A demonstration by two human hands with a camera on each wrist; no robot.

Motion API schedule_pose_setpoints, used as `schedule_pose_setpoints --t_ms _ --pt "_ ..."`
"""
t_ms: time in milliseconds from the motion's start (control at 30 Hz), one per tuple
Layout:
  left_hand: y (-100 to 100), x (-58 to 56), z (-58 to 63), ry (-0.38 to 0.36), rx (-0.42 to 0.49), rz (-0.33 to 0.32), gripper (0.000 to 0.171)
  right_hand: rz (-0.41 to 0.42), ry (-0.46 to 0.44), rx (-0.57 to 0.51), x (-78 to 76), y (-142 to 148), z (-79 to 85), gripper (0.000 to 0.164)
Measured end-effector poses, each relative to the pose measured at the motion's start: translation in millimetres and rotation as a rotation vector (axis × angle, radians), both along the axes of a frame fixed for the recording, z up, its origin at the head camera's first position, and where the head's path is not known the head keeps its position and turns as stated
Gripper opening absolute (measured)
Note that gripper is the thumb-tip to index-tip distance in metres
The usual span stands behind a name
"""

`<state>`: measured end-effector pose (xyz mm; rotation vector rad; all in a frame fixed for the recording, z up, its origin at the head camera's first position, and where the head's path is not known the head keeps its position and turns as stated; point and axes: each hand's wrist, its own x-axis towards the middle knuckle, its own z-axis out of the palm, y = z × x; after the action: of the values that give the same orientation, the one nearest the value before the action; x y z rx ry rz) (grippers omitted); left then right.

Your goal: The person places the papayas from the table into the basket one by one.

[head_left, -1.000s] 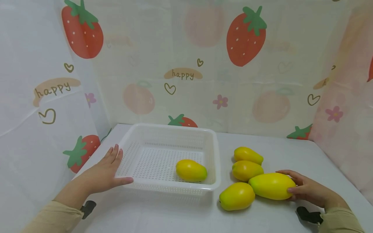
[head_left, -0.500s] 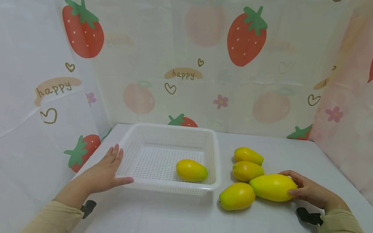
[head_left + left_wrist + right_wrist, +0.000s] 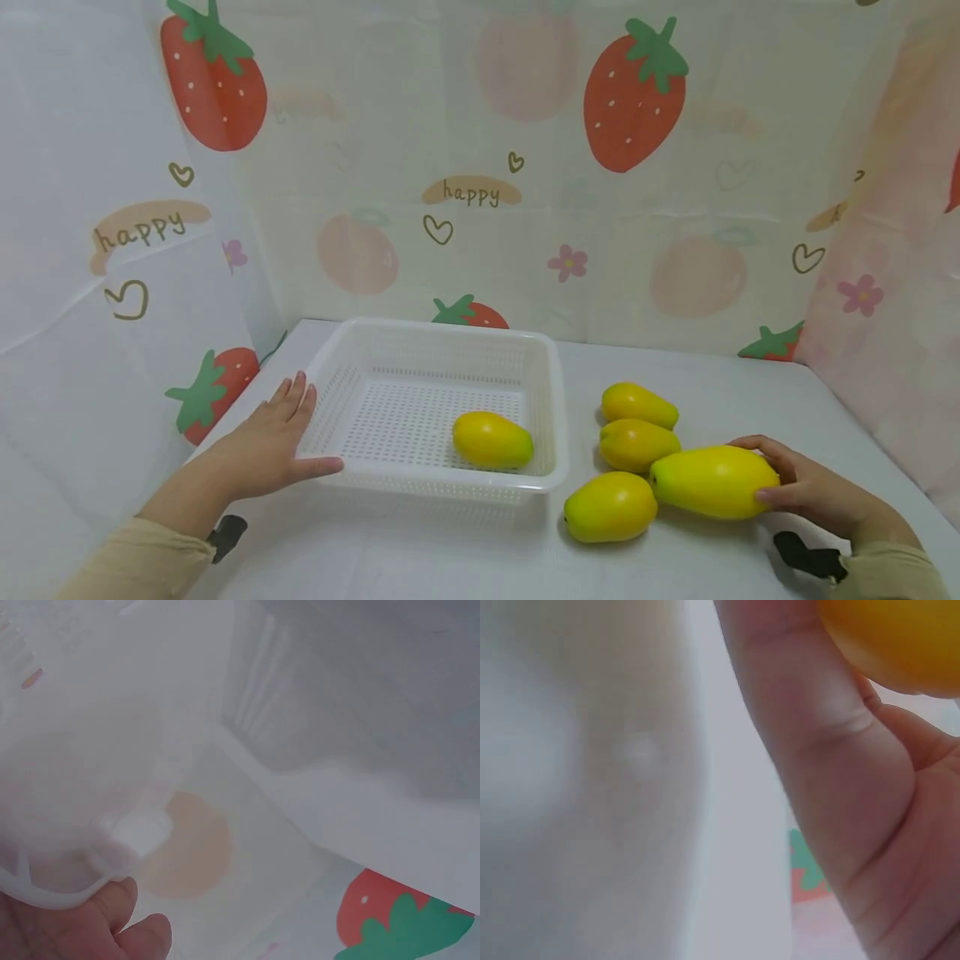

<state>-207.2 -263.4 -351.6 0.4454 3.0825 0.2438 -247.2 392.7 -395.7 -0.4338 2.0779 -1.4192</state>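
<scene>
A white perforated plastic basket (image 3: 450, 482) sits left of centre with one small yellow papaya (image 3: 492, 440) inside. My left hand (image 3: 258, 454) rests at its near-left corner, fingers spread along the side and thumb over the front rim; the left wrist view shows fingertips (image 3: 124, 896) at the rim. On the right, my right hand (image 3: 813, 492) grips the end of the largest papaya (image 3: 712, 482), thumb in front and fingers behind. The right wrist view catches part of that yellow fruit beside the thumb (image 3: 817, 712).
Close to the held fruit lie three smaller papayas: one at the front (image 3: 611, 507), one in the middle (image 3: 637, 445) and one at the back (image 3: 639, 405). A strawberry-print cloth (image 3: 480, 108) encloses the white table (image 3: 420, 550) behind and at both sides.
My right hand has shifted slightly right with the large papaya, drawing it a little away from the smaller ones. My left hand and the basket stay put.
</scene>
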Motion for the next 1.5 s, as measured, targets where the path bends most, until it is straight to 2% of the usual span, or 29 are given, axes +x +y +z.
schedule_pose_setpoints --t_ms 367,600,833,1167,1500 --pt "-1.0 -0.9 1.0 0.015 -0.013 -0.009 0.119 0.046 0.149 -0.047 -3.7 1.3 25.3 0.049" --pt "-0.1 -1.5 1.9 0.006 -0.019 0.005 0.120 0.131 0.285 -0.130 -15.8 -11.5 44.9 0.050" --pt "0.5 -1.4 2.4 0.001 -0.020 -0.001 0.120 0.149 0.388 -0.150 -28.3 -32.5 63.1 0.052" --pt "0.3 -0.8 1.5 -0.006 -0.011 0.003 0.120 0.165 0.421 -0.140 -48.7 -74.2 94.2 0.053" --pt "-0.9 -0.7 -1.1 0.000 -0.009 -0.006 0.120 0.161 0.459 -0.121 -70.3 -120.6 106.3 0.052"
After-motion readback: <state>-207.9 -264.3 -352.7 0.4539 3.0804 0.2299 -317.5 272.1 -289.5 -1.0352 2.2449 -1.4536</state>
